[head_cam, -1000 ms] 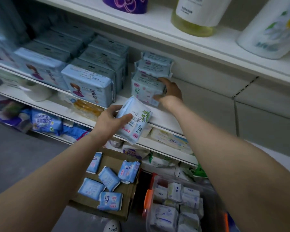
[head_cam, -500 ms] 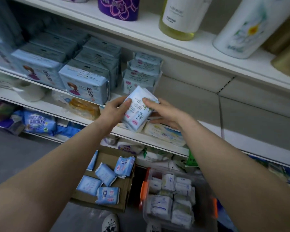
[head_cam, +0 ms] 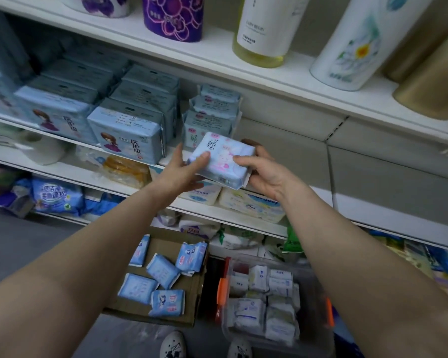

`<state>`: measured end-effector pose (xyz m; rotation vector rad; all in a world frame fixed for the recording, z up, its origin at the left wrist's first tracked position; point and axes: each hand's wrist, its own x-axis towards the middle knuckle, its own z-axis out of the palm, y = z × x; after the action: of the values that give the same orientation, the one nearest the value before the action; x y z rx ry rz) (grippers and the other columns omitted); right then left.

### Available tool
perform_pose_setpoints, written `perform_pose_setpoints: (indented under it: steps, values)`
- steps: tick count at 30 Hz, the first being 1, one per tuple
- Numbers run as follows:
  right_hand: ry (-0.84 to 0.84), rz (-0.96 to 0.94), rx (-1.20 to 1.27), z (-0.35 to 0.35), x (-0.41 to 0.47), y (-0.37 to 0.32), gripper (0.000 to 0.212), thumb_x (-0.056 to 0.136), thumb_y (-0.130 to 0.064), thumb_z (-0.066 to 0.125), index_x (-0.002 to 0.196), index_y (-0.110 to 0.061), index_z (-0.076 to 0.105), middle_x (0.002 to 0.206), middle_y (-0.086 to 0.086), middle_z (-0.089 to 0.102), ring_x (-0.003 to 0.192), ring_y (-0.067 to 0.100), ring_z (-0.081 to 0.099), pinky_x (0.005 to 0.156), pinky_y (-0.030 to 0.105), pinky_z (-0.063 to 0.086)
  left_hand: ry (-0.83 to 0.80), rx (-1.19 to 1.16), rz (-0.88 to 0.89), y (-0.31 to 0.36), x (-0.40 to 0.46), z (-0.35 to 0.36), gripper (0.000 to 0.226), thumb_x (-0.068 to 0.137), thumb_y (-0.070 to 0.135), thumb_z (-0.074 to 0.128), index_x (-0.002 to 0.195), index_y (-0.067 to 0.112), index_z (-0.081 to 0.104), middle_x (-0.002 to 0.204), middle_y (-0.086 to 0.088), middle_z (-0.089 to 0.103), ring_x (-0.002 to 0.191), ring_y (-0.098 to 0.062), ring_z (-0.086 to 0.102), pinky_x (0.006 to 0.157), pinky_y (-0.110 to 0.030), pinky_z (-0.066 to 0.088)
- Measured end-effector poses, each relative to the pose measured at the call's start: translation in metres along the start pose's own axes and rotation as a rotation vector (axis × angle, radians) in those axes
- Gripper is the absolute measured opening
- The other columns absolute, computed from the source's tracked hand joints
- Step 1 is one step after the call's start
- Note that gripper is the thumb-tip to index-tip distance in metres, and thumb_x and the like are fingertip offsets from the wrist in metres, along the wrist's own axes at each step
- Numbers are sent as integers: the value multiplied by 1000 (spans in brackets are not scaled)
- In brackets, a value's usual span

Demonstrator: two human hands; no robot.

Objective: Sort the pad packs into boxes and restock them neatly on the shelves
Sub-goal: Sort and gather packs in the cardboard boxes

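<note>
Pale blue, the soft plastic pad pack (head_cam: 219, 158) sits between our left hand (head_cam: 177, 171) and right hand (head_cam: 263, 171), fingers of both curled round its ends, just before the small stack of matching packs (head_cam: 212, 112) on the white middle shelf (head_cam: 360, 202). We judge a careless push could topple that stack. Below, on the grey floor (head_cam: 18, 249), lie a cardboard box (head_cam: 192, 301) and a clear bin (head_cam: 313, 293).

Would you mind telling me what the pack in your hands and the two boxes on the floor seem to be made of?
Pack: soft glossy plastic film, seemingly; it shines.
Brown box: matte cardboard.
Clear box: see-through plastic, likely rigid.
</note>
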<state>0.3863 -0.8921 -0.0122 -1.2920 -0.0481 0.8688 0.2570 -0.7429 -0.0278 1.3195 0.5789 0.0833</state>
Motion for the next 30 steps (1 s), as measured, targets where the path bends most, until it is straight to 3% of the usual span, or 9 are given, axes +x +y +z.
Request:
perform_pose_setpoints:
  steps: [3,6,9,12,14,18,23,27,30]
  values:
    - [-74,15,-35,1,-4,0,61,87,20,52,137,-14,44,119,10,62,98,23,66,78,37,60,21,-145,-110,-3,6,-2,55,94,28,62,139,3,44,120,-14,64,99,-24,68,75,-30,60]
    - [-69,11,-9,-1,-2,2,62,89,17,51,140,-18,41,120,9,61,101,23,65,81,38,57,30,-151,-71,-4,7,-2,37,96,17,59,129,0,53,114,-15,67,99,-24,67,79,-31,60]
    - [-48,33,-34,-5,0,5,57,90,12,56,140,-11,42,124,12,60,103,24,64,86,40,55,36,-156,-41,-4,7,-6,40,95,14,59,132,3,50,118,-14,66,107,-28,66,90,-39,56]
    - [-84,89,-259,-7,-3,6,30,93,-1,60,119,-14,57,115,7,66,98,18,65,94,38,51,63,-174,-32,-5,7,-7,40,94,11,61,130,7,45,119,-13,64,100,-24,69,83,-35,59]
    - [-93,100,-283,-7,-2,7,24,93,-4,60,114,-16,59,110,4,68,96,16,66,92,34,52,85,-196,-21,-6,8,-8,41,92,11,63,127,9,42,123,-14,62,102,-25,68,86,-37,58]
    - [-79,95,-127,-4,7,15,39,92,-2,62,129,-5,51,123,13,65,107,24,66,90,38,56,67,-360,-37,-12,14,-10,57,86,11,70,132,4,37,119,-14,67,107,-25,67,96,-38,54]
    - [-24,37,-149,4,11,23,42,88,4,65,125,-7,48,120,14,64,102,24,66,90,36,57,101,-190,-24,-17,22,-6,49,85,8,71,128,1,48,119,-14,66,107,-26,67,92,-39,55]
    - [133,-146,-499,8,26,22,54,78,6,76,119,-15,48,116,8,63,102,21,63,89,36,56,218,-50,-29,-20,29,-8,35,91,15,66,121,-1,55,107,-13,68,96,-25,67,87,-34,56]
    - [176,-214,-637,17,41,17,62,75,2,79,126,-17,49,109,3,65,97,18,64,87,35,56,275,-139,-66,-24,37,-14,63,91,17,68,142,1,35,100,-2,66,104,-25,66,98,-39,51]
